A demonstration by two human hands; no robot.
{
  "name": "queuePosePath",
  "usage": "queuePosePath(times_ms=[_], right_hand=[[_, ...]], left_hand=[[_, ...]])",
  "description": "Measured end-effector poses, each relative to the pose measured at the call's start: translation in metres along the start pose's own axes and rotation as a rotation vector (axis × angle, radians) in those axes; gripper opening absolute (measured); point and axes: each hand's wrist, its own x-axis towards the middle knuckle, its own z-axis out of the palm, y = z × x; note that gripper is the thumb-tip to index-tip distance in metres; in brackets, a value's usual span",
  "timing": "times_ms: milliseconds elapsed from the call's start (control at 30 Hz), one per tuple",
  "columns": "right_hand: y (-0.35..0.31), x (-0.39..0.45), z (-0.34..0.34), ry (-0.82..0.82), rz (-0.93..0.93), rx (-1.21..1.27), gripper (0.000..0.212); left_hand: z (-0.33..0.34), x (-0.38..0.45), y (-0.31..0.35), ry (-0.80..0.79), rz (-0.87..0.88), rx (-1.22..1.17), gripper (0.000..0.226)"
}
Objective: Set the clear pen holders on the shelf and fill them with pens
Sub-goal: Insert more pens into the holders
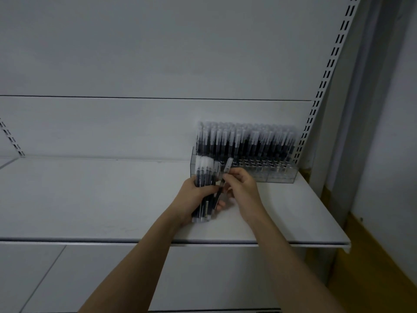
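Observation:
A clear pen holder (279, 175) stands on the white shelf (90, 195) at the back right, against the rear panel. Its back rows are packed with several upright black pens with frosted caps (246, 141). My left hand (191, 197) grips a bundle of the same pens (204, 177) just in front of the holder's left end, caps pointing up. My right hand (242, 186) pinches a single pen (225, 175) beside that bundle, tilted slightly, its cap near the holder's front wall.
The shelf stretches bare to the left of my hands. A slotted upright (325, 75) runs up the right side behind the holder. A lower shelf (67, 279) lies below the front edge. A wall and brown floor (370, 267) are on the right.

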Motion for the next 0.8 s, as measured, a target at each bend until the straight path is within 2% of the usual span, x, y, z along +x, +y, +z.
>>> queuePosePath(times_ms=[133, 367, 500, 667, 800], right_hand=[[-0.001, 0.002, 0.001, 0.013, -0.018, 0.033, 0.011], [-0.001, 0.004, 0.002, 0.053, -0.009, 0.100, 0.040], [0.000, 0.003, 0.001, -0.024, -0.001, 0.041, 0.014], [-0.005, 0.005, -0.008, -0.048, 0.079, 0.085, 0.013], [-0.025, 0.011, -0.022, 0.017, -0.023, 0.065, 0.007]], left_hand=[[0.001, -0.001, -0.001, -0.002, 0.023, 0.015, 0.027], [0.001, 0.002, -0.003, -0.021, 0.019, 0.005, 0.028], [0.002, 0.000, -0.002, -0.027, 0.033, 0.021, 0.027], [0.010, 0.002, 0.001, -0.011, 0.040, -0.012, 0.027], [0.021, 0.012, 0.001, 0.010, 0.061, -0.090, 0.030]])
